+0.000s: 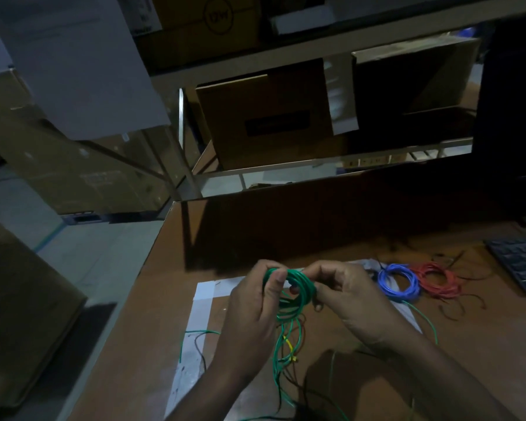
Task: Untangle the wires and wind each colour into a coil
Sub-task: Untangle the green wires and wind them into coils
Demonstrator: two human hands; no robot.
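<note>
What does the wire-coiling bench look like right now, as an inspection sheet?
Surface: brown table with taped white outline.
Job's things: green coil held off the table; blue coil and red coil lie side by side.
Clutter: yellow piece among loose strands.
Hands: left hand and right hand both grip the green coil.
Cables: green tail trails right; thin dark wires.
Surroundings: keyboard, cardboard box on shelving.

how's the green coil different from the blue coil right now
The green coil is held above the table, gripped by the left hand and right hand; the blue coil lies flat on the table, untouched. Loose green wire trails from the green coil; the blue coil looks fully wound. Both are round loops of thin wire.
</note>
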